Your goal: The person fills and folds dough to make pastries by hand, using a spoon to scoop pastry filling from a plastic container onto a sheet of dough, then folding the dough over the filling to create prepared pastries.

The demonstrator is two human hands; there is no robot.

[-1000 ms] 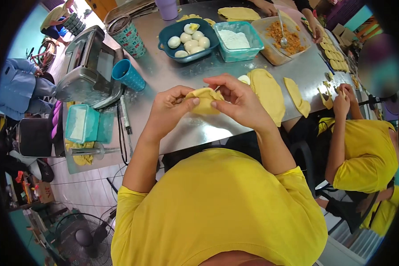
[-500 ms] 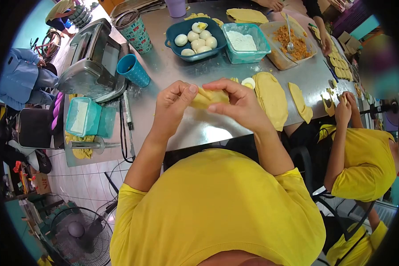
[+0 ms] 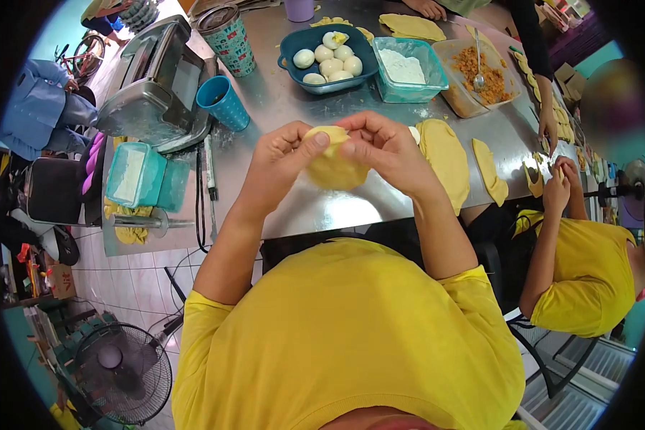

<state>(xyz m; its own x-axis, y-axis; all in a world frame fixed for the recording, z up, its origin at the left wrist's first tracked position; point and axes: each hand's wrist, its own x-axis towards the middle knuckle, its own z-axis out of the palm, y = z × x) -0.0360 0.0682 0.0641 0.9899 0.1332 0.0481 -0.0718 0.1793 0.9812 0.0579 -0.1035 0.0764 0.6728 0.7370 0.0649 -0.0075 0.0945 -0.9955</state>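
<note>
A piece of yellow dough (image 3: pixel 337 166), rounded and slightly blurred, hangs between my hands above the table edge. My left hand (image 3: pixel 283 159) grips its left side, the thumb lying over the upper edge. On the other side, my right hand (image 3: pixel 390 152) pinches the upper right edge between thumb and fingers. Just right of my right hand lies a flat stack of dough sheets (image 3: pixel 443 161), with a smaller dough strip (image 3: pixel 489 170) beyond it. A sliver of a white egg piece (image 3: pixel 414 135) shows behind my right fingers; most of it is hidden.
Ahead stand a blue bowl of peeled eggs (image 3: pixel 327 89), a tub of white flour (image 3: pixel 411 94) and a container of orange filling (image 3: pixel 462 106) with a spoon. At left are a metal dough roller machine (image 3: pixel 147 89) and a blue cup (image 3: pixel 226 115). A co-worker's hands (image 3: pixel 557 188) work at right.
The dough has turned in my hands and now hangs lower, showing a broader round face. My right fingers have drawn into a pinch. A co-worker's arm at right reaches farther down.
</note>
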